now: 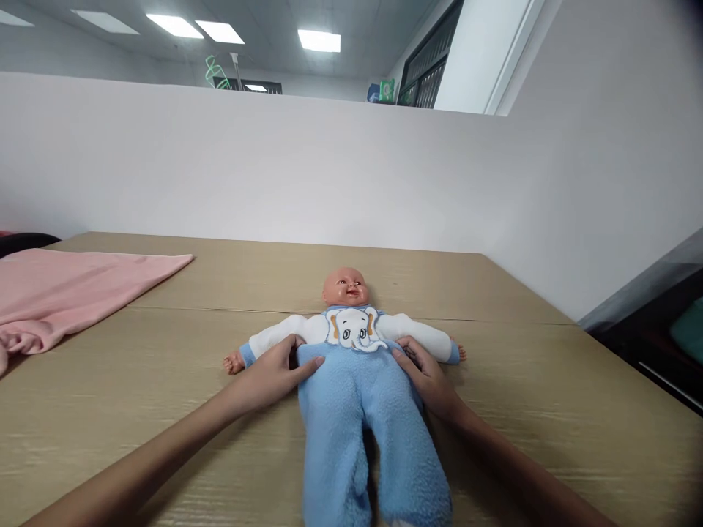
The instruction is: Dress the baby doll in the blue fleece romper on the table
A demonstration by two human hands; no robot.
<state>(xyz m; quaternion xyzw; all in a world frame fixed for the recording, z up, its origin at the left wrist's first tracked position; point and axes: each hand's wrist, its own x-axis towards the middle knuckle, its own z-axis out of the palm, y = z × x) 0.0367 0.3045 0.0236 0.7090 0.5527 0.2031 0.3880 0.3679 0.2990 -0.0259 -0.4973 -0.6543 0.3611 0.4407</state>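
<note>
A baby doll lies on its back on the wooden table, head toward the wall and arms spread wide. It wears a fleecy romper with blue legs, white sleeves and an elephant face on the chest. At the doll's waist, on the left, my left hand grips the romper's side, thumb on top and fingers tucked beneath. Opposite it, my right hand holds the other side of the waist, its fingers partly hidden under the doll's arm. The ends of the doll's legs run out of the bottom of the view.
A pink cloth is spread at the table's left, bunched at its near corner. Behind the wooden table stands a low white wall. Beyond the table's right edge is a dark shelf or box.
</note>
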